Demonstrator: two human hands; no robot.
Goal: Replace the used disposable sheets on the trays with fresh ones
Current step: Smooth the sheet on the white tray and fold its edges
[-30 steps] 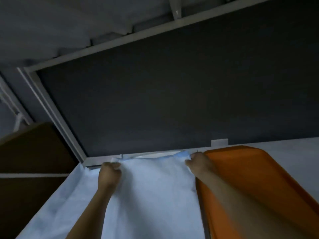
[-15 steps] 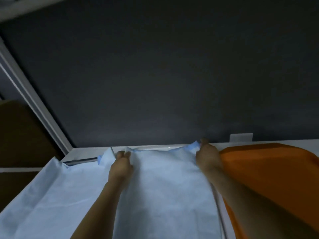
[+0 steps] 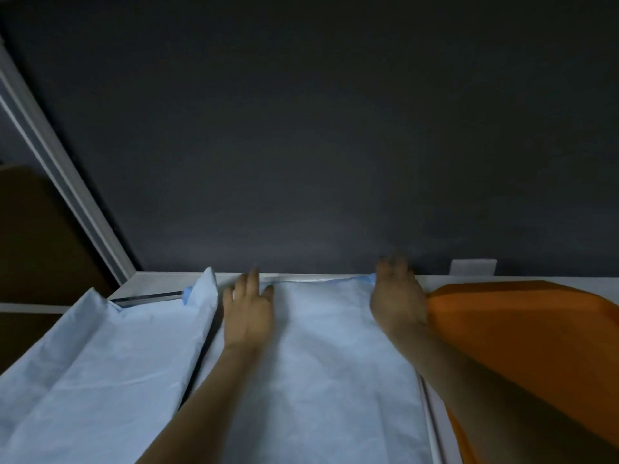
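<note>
Sheet (image 3: 318, 380) runs 6 to 12 o'clock; left hand (image 3: 248, 316) and right hand (image 3: 397, 303) press flat, fingers straight, on its 12 o'clock corners.

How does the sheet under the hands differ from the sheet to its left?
The middle sheet lies smooth and flat; the left sheet is creased, its far corner standing up. The left hand and right hand rest on the middle sheet; neither hand touches the left sheet. Both are pale, with a blue underside showing at the far edge.
</note>
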